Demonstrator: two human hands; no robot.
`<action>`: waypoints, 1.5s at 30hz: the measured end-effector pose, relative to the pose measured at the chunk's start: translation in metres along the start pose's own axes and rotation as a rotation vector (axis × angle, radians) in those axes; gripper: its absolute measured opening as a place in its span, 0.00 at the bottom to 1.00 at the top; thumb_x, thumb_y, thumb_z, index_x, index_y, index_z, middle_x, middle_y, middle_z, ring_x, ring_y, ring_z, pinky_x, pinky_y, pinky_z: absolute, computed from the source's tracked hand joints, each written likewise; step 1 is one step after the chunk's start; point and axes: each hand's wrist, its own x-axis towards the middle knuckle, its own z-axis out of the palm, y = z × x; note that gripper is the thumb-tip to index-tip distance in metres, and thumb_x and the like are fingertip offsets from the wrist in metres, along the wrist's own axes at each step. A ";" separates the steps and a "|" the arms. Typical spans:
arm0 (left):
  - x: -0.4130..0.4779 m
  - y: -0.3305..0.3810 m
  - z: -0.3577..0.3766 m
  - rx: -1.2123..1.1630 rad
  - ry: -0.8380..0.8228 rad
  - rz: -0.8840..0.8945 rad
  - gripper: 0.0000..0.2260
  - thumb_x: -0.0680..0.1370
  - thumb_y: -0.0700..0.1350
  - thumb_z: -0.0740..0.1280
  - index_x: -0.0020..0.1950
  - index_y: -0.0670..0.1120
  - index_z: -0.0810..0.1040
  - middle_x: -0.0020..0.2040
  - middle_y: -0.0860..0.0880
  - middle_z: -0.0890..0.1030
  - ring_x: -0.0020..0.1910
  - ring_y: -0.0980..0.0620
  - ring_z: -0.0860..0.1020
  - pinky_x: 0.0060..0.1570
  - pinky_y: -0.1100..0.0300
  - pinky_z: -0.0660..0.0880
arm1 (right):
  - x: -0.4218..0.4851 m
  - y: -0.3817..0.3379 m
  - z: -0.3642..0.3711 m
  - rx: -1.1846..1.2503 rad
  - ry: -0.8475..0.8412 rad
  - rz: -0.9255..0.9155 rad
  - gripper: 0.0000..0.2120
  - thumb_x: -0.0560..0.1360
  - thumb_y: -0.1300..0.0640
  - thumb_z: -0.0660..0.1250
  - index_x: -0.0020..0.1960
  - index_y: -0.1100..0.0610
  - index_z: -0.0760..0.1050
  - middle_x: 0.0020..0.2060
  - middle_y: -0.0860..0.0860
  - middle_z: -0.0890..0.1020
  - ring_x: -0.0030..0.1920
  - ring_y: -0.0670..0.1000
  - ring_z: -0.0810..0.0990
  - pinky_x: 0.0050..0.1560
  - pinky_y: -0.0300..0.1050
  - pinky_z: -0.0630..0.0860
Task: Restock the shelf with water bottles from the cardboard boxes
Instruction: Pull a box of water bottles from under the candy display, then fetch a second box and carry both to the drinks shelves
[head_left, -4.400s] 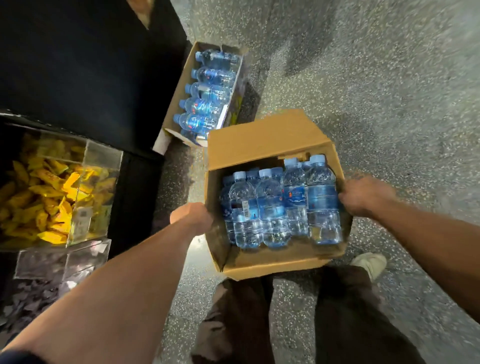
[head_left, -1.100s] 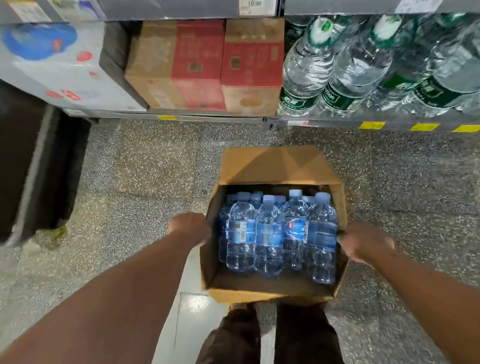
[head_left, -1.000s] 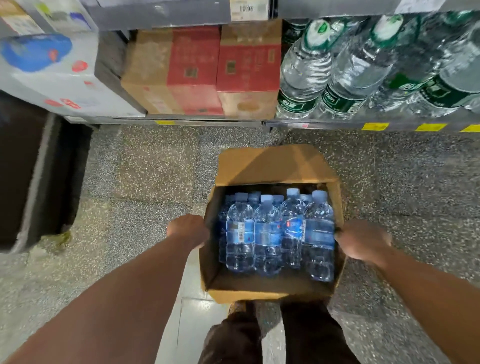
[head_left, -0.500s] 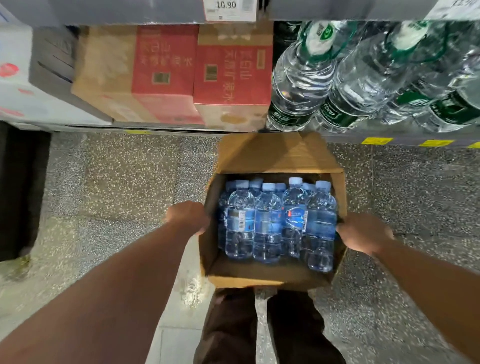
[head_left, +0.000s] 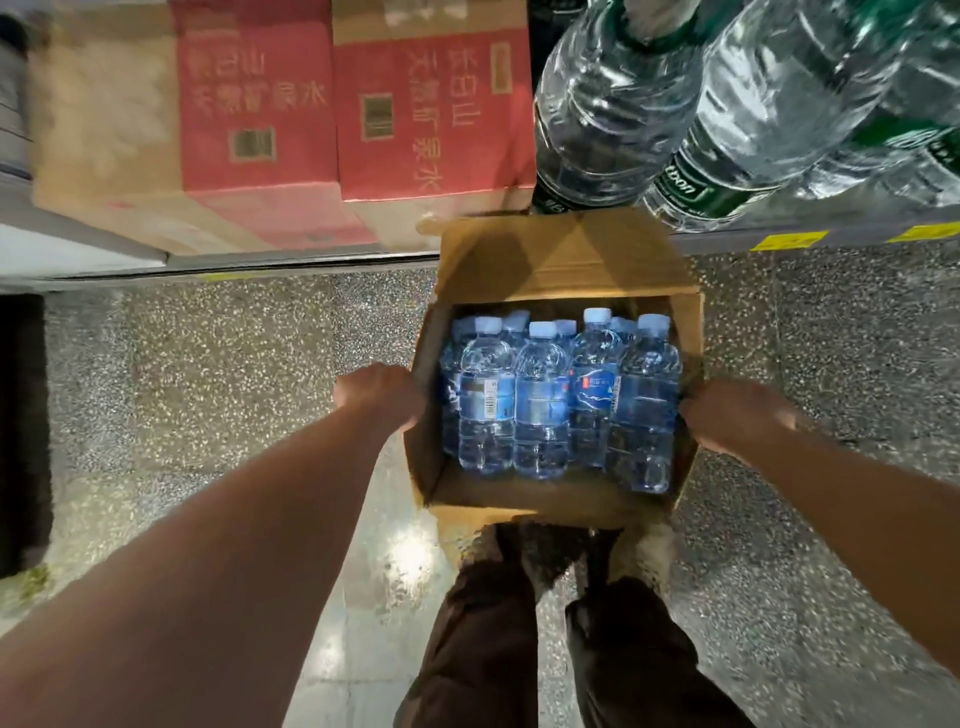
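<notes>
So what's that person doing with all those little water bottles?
A person is carrying an open cardboard box of small water bottles, left hand and right hand gripping its sides. They stand facing a low shelf that holds red cartons and big green-label bottles. No small bottle is out of the box yet.

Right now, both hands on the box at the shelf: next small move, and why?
Probably lower the cardboard box to the floor just short of the shelf. The left hand and right hand each grip a side wall, so neither is free to pick out the small water bottles. The box's far flap already overlaps the shelf edge, so there is little room left ahead.
</notes>
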 end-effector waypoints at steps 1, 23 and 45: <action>0.005 0.000 -0.003 -0.008 -0.005 0.005 0.15 0.77 0.49 0.64 0.60 0.44 0.77 0.56 0.45 0.79 0.57 0.43 0.78 0.55 0.50 0.75 | 0.005 -0.001 -0.003 0.017 0.000 0.009 0.14 0.79 0.51 0.57 0.52 0.58 0.77 0.50 0.57 0.80 0.52 0.59 0.79 0.54 0.52 0.76; -0.123 0.015 -0.098 -0.114 0.110 0.110 0.19 0.79 0.50 0.61 0.67 0.42 0.69 0.53 0.42 0.78 0.54 0.41 0.78 0.56 0.47 0.75 | -0.112 -0.032 -0.133 -0.073 0.159 -0.131 0.17 0.76 0.59 0.61 0.62 0.63 0.72 0.58 0.59 0.78 0.56 0.59 0.78 0.49 0.48 0.74; -0.502 -0.131 -0.302 -0.222 0.685 -0.122 0.15 0.77 0.49 0.60 0.61 0.46 0.76 0.63 0.44 0.76 0.61 0.42 0.75 0.57 0.52 0.71 | -0.493 0.016 -0.386 0.011 0.706 -0.526 0.17 0.77 0.58 0.60 0.64 0.58 0.73 0.64 0.56 0.75 0.63 0.58 0.74 0.56 0.48 0.71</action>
